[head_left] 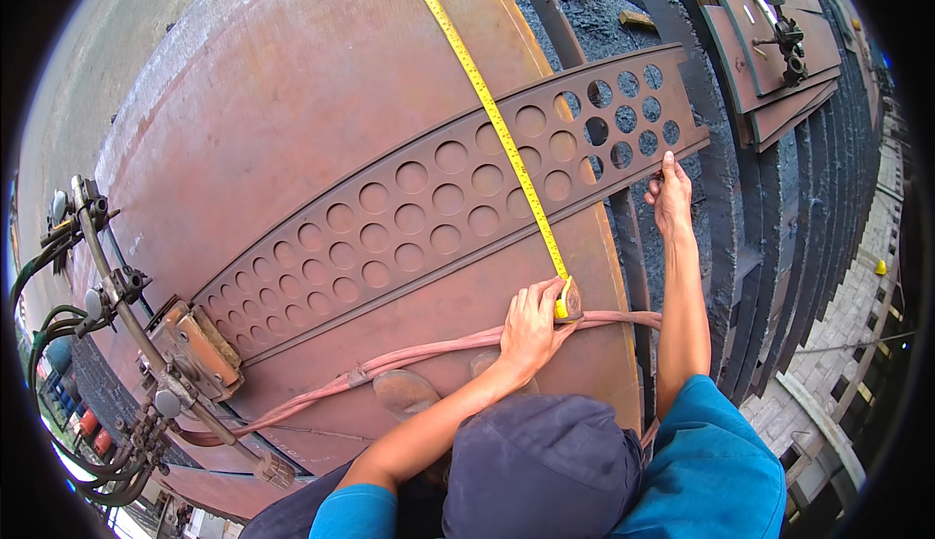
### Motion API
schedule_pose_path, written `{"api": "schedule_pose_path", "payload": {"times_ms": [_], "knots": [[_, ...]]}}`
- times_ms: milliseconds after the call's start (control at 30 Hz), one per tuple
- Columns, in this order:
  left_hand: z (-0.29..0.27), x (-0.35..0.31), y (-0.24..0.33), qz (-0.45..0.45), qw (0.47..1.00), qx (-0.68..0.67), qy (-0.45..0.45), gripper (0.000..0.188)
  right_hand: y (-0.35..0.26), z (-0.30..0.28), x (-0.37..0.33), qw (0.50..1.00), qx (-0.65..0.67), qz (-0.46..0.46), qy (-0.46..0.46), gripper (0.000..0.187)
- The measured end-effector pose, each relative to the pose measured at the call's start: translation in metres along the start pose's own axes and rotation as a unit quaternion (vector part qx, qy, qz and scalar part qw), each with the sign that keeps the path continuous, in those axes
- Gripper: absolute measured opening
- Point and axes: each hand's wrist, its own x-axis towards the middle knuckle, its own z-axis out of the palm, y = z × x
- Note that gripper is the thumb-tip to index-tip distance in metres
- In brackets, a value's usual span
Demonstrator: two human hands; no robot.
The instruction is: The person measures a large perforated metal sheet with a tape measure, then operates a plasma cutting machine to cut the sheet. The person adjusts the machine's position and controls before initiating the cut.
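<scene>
My left hand point(531, 330) is closed round a yellow tape measure point(568, 302). Its yellow blade point(474, 76) runs out across a long perforated metal rail point(446, 198) and on over the large rusty steel plate point(282, 81) to the top of the view. The rail has rows of round holes and lies aslant on the plate, its right end jutting past the plate's edge. At that right end, my right hand point(670, 198) pinches the rail's lower edge between thumb and fingers. Shoe tips point(404, 393) show on the plate below the hoses.
A cutting-torch carriage point(195, 349) with dark hoses stands at the rail's left end. Reddish twin hoses point(429, 349) cross the plate near me. Right of the plate are upright metal slats point(726, 276) with gaps, and stacked small plates point(730, 57) bearing a torch holder point(787, 42).
</scene>
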Motion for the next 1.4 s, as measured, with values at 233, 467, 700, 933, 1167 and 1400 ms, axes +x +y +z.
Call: {"api": "schedule_pose_path", "payload": {"times_ms": [233, 467, 700, 933, 1167, 1400], "knots": [[0.0, 0.001, -0.002, 0.01, 1.0, 0.001, 0.0, 0.071, 0.027, -0.026, -0.003, 0.994, 0.101, 0.009, -0.041, 0.055], [0.003, 0.001, -0.003, 0.008, 1.0, -0.003, 0.001, 0.073, 0.008, -0.009, -0.009, 0.921, 0.271, 0.155, 0.231, 0.091], [0.003, 0.0, -0.002, 0.001, 1.0, -0.002, -0.009, 0.072, -0.036, 0.026, -0.017, 0.906, 0.399, 0.14, 0.004, 0.08], [0.0, 0.002, -0.002, -0.003, 1.0, -0.003, -0.013, 0.072, -0.046, 0.034, -0.028, 0.927, 0.356, 0.048, -0.105, 0.082], [0.004, 0.002, -0.004, 0.004, 1.0, -0.005, -0.008, 0.072, -0.026, 0.022, -0.008, 0.926, 0.27, 0.126, 0.232, 0.086], [0.002, 0.003, -0.003, -0.002, 1.0, -0.008, -0.014, 0.071, -0.032, 0.031, -0.016, 0.93, 0.342, 0.103, 0.085, 0.081]]}}
